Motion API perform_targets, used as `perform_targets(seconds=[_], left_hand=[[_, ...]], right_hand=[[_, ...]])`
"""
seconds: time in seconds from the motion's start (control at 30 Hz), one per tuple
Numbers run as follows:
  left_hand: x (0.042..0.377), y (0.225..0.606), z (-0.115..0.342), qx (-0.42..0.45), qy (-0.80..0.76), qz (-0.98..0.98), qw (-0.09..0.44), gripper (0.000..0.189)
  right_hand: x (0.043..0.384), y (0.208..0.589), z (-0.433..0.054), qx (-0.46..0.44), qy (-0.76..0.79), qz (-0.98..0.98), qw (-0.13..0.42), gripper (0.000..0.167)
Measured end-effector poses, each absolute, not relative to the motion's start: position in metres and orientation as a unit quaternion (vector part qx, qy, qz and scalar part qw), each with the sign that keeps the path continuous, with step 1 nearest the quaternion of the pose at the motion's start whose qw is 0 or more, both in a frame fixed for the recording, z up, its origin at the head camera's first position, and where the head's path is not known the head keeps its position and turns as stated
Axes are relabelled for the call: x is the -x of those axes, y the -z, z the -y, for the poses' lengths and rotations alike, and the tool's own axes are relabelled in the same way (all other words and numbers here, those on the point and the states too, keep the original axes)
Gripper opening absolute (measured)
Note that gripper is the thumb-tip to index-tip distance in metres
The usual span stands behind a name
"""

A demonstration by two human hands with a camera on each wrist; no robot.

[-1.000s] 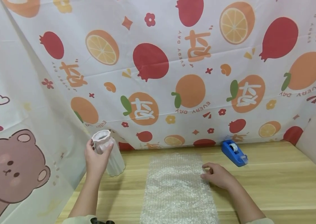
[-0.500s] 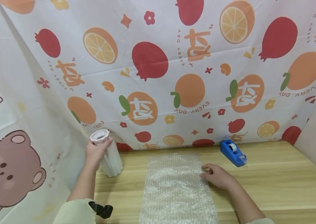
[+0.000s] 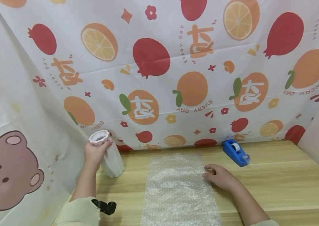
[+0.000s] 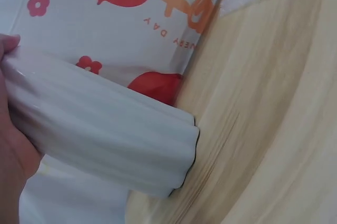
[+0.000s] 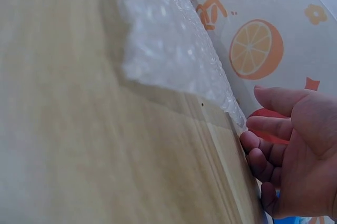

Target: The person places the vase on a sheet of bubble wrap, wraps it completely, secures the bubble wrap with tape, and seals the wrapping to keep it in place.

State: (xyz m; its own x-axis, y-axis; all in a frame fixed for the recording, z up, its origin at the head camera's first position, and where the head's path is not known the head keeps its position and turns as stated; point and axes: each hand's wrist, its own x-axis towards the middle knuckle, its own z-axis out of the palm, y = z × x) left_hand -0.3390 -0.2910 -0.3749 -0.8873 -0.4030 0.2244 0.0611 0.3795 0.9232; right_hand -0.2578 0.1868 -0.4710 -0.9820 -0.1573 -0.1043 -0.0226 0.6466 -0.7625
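A white fluted vase (image 3: 113, 161) is at the left of the table, near the back cloth. My left hand (image 3: 93, 154) grips it just below its scalloped open rim, thumb on the near side. In the left wrist view, the ribbed body of the vase (image 4: 113, 121) runs down to a wavy base at the wood. A sheet of bubble wrap (image 3: 177, 191) lies flat in the middle. At its right edge rests my right hand (image 3: 221, 177), holding nothing, its fingers loosely curled in the right wrist view, beside the bubble wrap (image 5: 168, 50).
A blue tape dispenser (image 3: 236, 153) with a roll of tape sits at the back right of the wooden table (image 3: 283, 179). A fruit-print cloth (image 3: 165, 94) hangs behind, and a bear-print cloth (image 3: 9, 175) hangs along the left side.
My left hand has closed its fingers around the upper part of the vase, which has shifted slightly left in view. My right hand has stayed by the bubble wrap.
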Motion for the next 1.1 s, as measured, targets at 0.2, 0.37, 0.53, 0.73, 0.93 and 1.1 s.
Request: perform_targets(seconds=[0.2,0.37,0.53,0.73,0.93,1.1], left_hand=[[0.33,0.378,0.287,-0.094,0.553,0.79,0.25,0.07],[0.315,0.384,0.277,-0.08,0.546,0.781,0.293,0.067],[0.303,0.39,0.264,-0.047,0.542,0.783,0.303,0.068],[0.286,0.4,0.258,-0.06,0.529,0.78,0.329,0.066],[0.278,0.405,0.254,-0.043,0.536,0.746,0.394,0.064],[0.272,0.406,0.255,-0.047,0.554,0.715,0.423,0.064]], right_hand=[[0.26,0.47,-0.188,0.057,0.405,-0.909,0.079,0.048],[0.258,0.47,-0.189,0.062,0.408,-0.907,0.08,0.051],[0.255,0.473,-0.192,0.049,0.411,-0.907,0.073,0.05],[0.251,0.478,-0.19,0.047,0.417,-0.904,0.086,0.051],[0.251,0.475,-0.186,0.044,0.414,-0.906,0.077,0.05],[0.252,0.472,-0.185,0.056,0.414,-0.906,0.074,0.049]])
